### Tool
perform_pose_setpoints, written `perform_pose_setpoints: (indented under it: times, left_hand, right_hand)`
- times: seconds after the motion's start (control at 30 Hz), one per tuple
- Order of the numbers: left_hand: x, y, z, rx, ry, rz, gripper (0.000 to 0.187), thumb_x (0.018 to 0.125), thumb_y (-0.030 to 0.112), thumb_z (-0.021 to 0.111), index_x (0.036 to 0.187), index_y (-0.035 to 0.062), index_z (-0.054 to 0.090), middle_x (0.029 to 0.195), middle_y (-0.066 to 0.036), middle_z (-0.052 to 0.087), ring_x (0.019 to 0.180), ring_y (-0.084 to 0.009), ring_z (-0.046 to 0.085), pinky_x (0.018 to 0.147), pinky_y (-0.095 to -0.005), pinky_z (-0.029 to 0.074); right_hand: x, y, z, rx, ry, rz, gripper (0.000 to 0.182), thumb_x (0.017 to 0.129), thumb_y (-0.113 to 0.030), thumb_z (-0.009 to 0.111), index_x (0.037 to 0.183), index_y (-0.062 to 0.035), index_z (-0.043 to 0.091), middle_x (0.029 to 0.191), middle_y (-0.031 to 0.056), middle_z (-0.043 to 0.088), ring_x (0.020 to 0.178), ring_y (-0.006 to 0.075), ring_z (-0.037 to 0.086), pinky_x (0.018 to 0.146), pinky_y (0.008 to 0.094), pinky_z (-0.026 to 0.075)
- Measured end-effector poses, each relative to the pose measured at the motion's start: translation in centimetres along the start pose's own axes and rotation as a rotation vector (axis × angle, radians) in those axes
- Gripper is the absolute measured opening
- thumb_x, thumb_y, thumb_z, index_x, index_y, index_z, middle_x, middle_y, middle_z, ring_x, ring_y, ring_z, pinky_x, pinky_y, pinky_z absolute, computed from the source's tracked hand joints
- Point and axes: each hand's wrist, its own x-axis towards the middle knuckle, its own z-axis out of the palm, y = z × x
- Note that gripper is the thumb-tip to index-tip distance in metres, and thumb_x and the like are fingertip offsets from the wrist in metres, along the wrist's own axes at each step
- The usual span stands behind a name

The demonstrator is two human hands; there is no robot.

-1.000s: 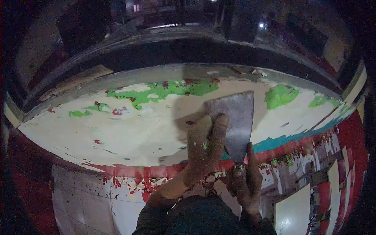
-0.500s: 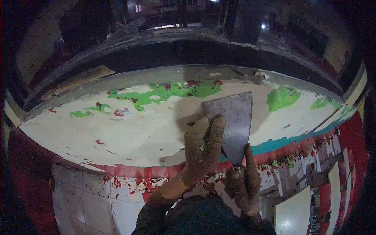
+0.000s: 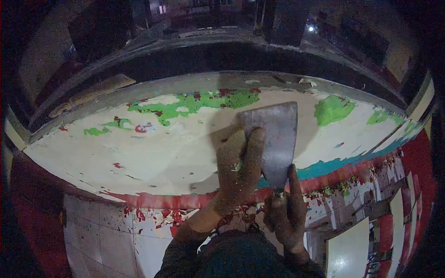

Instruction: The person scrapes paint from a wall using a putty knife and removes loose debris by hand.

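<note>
A wide metal paint scraper point(image 3: 277, 134) is held upright in front of the wall point(image 3: 157, 157), whose white surface has green, teal and red paint patches. My right hand point(image 3: 288, 220) is closed round the scraper's handle, with one finger stretched along the base of the blade. My left hand point(image 3: 241, 162) pinches the blade's left edge, its thumb lying on the face and the other fingers hidden behind. A small pale green paint flake point(image 3: 238, 166) clings to my left hand. The blade's top edge is over bare off-white wall, between two green patches.
A grey sill point(image 3: 194, 85) with a brown strip point(image 3: 97, 95) on its left runs above the wall, below dark window glass. Red and white paint chips point(image 3: 160, 217) litter the tiled floor point(image 3: 111, 241). Cream and red boards point(image 3: 347, 250) stand at the lower right.
The scraper and both hands have shifted slightly upward in view. My grip on the handle and blade looks the same. The wall's paint patches look unchanged.
</note>
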Motion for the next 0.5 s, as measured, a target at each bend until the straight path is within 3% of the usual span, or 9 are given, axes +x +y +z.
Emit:
perform_pose_setpoints:
  times: [0.07, 0.23, 0.27, 0.37, 0.4, 0.5]
  left_hand:
    - [1.0, 0.6, -0.1, -0.017, 0.060, -0.001, 0.023, 0.085, 0.016, 0.051, 0.070, -0.0010, 0.052, 0.060, -0.006, 0.047, 0.056, -0.0135, 0.043, 0.051, -0.0288, 0.035]
    - [-0.6, -0.3, 1.2, 0.012, 0.115, 0.064, 0.029, 0.086, 0.025, 0.050, 0.069, 0.0013, 0.050, 0.056, -0.005, 0.045, 0.052, -0.0120, 0.041, 0.047, -0.0277, 0.033]
    - [-0.8, -0.7, 0.1, 0.156, -0.014, -0.038, 0.028, 0.087, 0.024, 0.049, 0.071, 0.0008, 0.051, 0.056, -0.005, 0.045, 0.051, -0.0122, 0.042, 0.046, -0.0276, 0.033]
    - [-0.1, 0.2, -0.3, 0.153, -0.001, 0.134, 0.027, 0.086, 0.024, 0.051, 0.071, 0.0019, 0.053, 0.056, -0.004, 0.045, 0.049, -0.0109, 0.040, 0.046, -0.0271, 0.033]
    - [-0.3, 0.0, 0.3, 0.043, 0.075, 0.102, 0.024, 0.085, 0.021, 0.053, 0.068, 0.0041, 0.052, 0.054, -0.003, 0.043, 0.048, -0.0084, 0.038, 0.044, -0.0275, 0.031]
    - [-0.4, 0.5, 0.2, 0.062, 0.006, -0.036, 0.023, 0.085, 0.018, 0.053, 0.067, 0.0043, 0.051, 0.053, -0.003, 0.041, 0.048, -0.0073, 0.038, 0.043, -0.0283, 0.030]
  right_hand:
    - [0.9, -0.1, 0.7, -0.015, -0.016, -0.093, 0.063, 0.088, -0.017, 0.043, 0.137, -0.0017, 0.006, 0.064, 0.0007, 0.047, 0.049, 0.0041, 0.041, 0.042, 0.0175, 0.032]
    - [-0.4, -0.2, -0.1, 0.067, -0.012, 0.044, 0.064, 0.088, -0.019, 0.044, 0.137, -0.0019, 0.005, 0.065, 0.0013, 0.047, 0.049, 0.0050, 0.041, 0.042, 0.0184, 0.034]
    - [-0.4, 0.0, -0.2, 0.062, -0.010, 0.048, 0.064, 0.088, -0.019, 0.044, 0.137, -0.0020, 0.005, 0.064, 0.0013, 0.047, 0.049, 0.0050, 0.041, 0.042, 0.0186, 0.034]
    - [-0.1, -0.5, 0.8, 0.077, 0.027, -0.008, 0.065, 0.089, -0.020, 0.045, 0.137, -0.0023, 0.005, 0.064, 0.0008, 0.046, 0.049, 0.0047, 0.041, 0.042, 0.0187, 0.034]
    - [-0.3, -0.3, 0.5, 0.080, 0.013, -0.001, 0.064, 0.089, -0.020, 0.044, 0.137, -0.0024, 0.005, 0.064, 0.0008, 0.046, 0.049, 0.0046, 0.041, 0.042, 0.0187, 0.034]
    - [-0.3, 0.5, 0.0, 0.057, -0.007, -0.027, 0.063, 0.089, -0.018, 0.043, 0.137, -0.0025, 0.005, 0.065, 0.0009, 0.046, 0.049, 0.0045, 0.041, 0.042, 0.0186, 0.034]
